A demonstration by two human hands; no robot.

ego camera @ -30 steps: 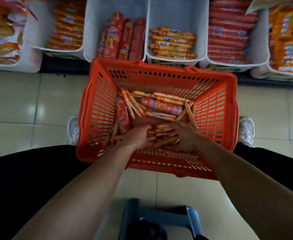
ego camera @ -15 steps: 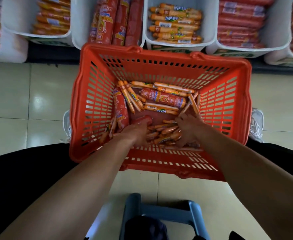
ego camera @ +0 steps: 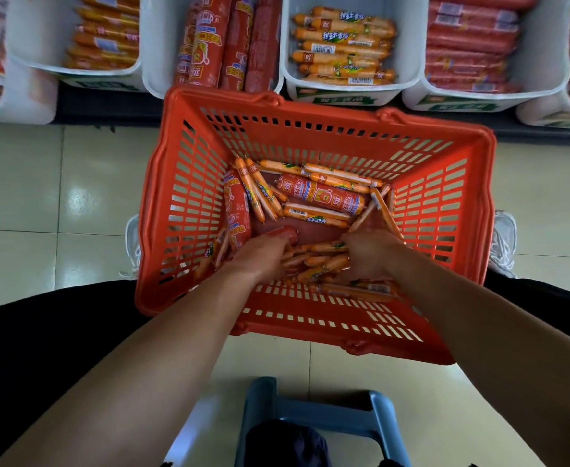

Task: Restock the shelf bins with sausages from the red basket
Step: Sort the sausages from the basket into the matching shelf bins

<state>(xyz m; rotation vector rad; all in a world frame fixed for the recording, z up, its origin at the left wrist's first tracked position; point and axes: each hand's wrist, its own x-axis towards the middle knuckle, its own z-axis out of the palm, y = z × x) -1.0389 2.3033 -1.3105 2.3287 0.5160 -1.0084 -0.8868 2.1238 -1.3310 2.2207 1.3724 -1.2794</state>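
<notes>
Where the glossy cream floor tiles [ego camera: 17, 183] meet the shelf, your slotted plastic red basket [ego camera: 189, 197] sits just below the smooth white shelf bins [ego camera: 347, 87]. Its bottom is strewn with slim orange sausages [ego camera: 263, 197] and a fat red film-wrapped one [ego camera: 320, 195]. Your left hand [ego camera: 263, 257], fingers bent, grips a bundle [ego camera: 320, 262] of thin sticks by the near wall. Your right hand [ego camera: 371, 254] clasps the same bundle from the other side.
</notes>
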